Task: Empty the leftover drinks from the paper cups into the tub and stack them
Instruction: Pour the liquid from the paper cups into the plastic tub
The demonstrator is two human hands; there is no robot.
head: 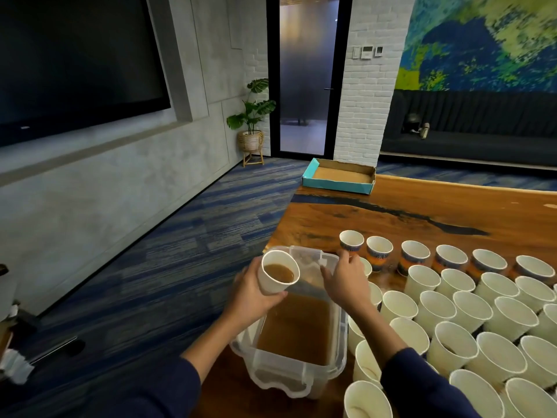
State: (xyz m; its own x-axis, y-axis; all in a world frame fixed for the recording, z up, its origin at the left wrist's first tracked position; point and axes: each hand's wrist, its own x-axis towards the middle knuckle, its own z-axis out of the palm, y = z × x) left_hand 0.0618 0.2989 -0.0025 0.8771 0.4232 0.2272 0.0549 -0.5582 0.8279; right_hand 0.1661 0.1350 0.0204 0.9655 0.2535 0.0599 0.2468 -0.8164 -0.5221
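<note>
We see one tub [337, 333] of brown liquid; our left hand [253, 292] grips a half-full white cup [278, 273], our right hand [343, 274] reaches loosely open among dozens more.

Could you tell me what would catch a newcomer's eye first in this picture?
Probably the crowd of paper cups covering the right side of the wooden table. Next, the clear tub of brown liquid at the table's near left corner, with the left hand holding a cup of drink over it while the right hand reaches toward the cups behind.
</note>
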